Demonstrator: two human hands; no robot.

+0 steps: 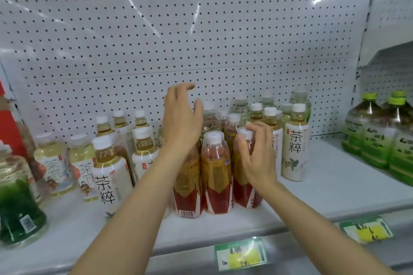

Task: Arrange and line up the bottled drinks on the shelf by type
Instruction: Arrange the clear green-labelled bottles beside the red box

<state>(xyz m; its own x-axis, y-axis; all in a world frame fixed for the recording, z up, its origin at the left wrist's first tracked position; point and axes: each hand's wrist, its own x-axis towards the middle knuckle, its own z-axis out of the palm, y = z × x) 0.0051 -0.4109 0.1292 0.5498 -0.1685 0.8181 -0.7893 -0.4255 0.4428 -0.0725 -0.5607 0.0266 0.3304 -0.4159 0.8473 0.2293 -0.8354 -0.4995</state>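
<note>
Three red tea bottles with gold labels stand at the shelf's front middle. My right hand grips the neck of the right red bottle, fingers curled round its white cap. The middle red bottle stands free. My left hand hovers open above the left red bottle, holding nothing. White-labelled tea bottles stand to the left, and another white-labelled bottle stands to the right. Several pale bottles are crowded behind the red ones.
Large green-capped bottles stand on the shelf at far right. A green-liquid bottle sits at the front left. A white pegboard wall backs the shelf. Price tags hang on its front edge.
</note>
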